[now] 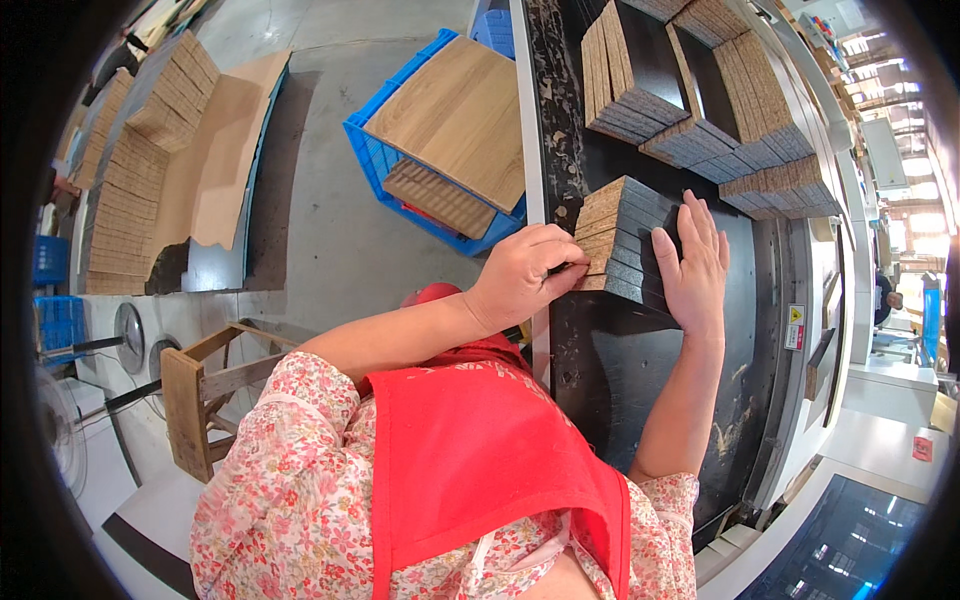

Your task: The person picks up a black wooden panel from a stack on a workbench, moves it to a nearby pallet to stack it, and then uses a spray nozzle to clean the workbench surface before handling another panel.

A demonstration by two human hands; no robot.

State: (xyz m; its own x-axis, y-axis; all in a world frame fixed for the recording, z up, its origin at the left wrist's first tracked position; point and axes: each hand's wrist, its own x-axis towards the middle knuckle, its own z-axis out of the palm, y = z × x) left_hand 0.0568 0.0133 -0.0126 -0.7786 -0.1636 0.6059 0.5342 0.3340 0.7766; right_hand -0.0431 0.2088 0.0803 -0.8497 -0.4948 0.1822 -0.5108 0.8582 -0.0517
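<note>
The short board stack (622, 240), with chipboard on its left face and dark seams running left to right, sits on the black bench (650, 375) between both hands. Its seams point from one hand toward the other. At its near left corner is the left hand (528, 272), curled, thumb and forefinger drawn together; I cannot tell whether they pinch a board. Covering its right end is the right hand (697, 262), flat and open, thumb apart, fingers pointing away. Both hands are about equally near. Beyond the stack stand taller board piles (755, 85); well to its left is a blue crate (371, 172).
</note>
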